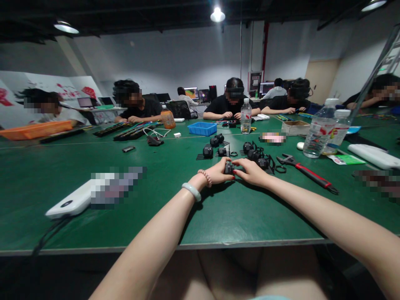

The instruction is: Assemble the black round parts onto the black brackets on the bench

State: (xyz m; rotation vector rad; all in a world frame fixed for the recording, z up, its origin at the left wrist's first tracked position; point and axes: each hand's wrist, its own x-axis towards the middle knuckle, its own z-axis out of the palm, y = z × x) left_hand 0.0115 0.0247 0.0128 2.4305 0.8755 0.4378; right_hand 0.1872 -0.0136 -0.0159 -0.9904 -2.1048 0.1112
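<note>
Left hand (215, 173): fingers closed around small black housing (229, 168), middle of green table (156, 216).
Right hand (252, 171): thumb and forefinger pinching housing's right side.
Adjustable wrench (308, 173): red-black handle, right of hands.
Black parts (208, 152): two clusters, just beyond hands.
Blue basket (202, 129): far, beyond clusters.

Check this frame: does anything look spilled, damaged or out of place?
Nothing clearly stands out. The left hand holds a black part; the right hand is at it. The clear bottles at right appear to lean, probably just lens distortion.
</note>
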